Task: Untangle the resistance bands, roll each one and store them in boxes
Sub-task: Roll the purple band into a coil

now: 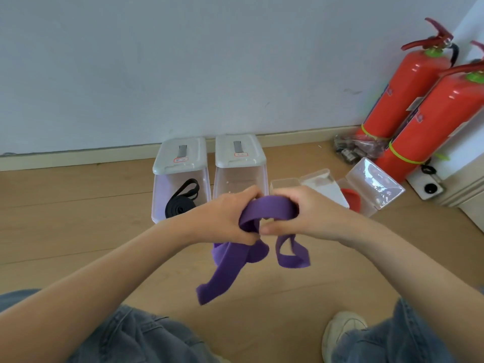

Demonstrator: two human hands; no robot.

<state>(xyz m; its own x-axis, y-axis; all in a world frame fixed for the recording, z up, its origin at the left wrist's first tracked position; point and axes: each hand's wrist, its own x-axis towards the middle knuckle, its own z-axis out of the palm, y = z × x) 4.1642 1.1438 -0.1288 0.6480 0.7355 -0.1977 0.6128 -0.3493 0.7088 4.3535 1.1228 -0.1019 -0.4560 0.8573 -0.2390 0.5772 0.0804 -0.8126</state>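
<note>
wood floor [78, 218] | two lidded boxes [180, 179], open clear boxes [372, 187], two fire extinguishers [408, 95], shoe [340, 334]

Bare wooden floor [78, 231] lies open to the left of the hands and between the knees. Straight ahead, two lidded boxes [180, 179] [239, 169] stand against the wall. To the right, open clear boxes [366, 184] and two fire extinguishers [408, 95] crowd the corner.
</note>
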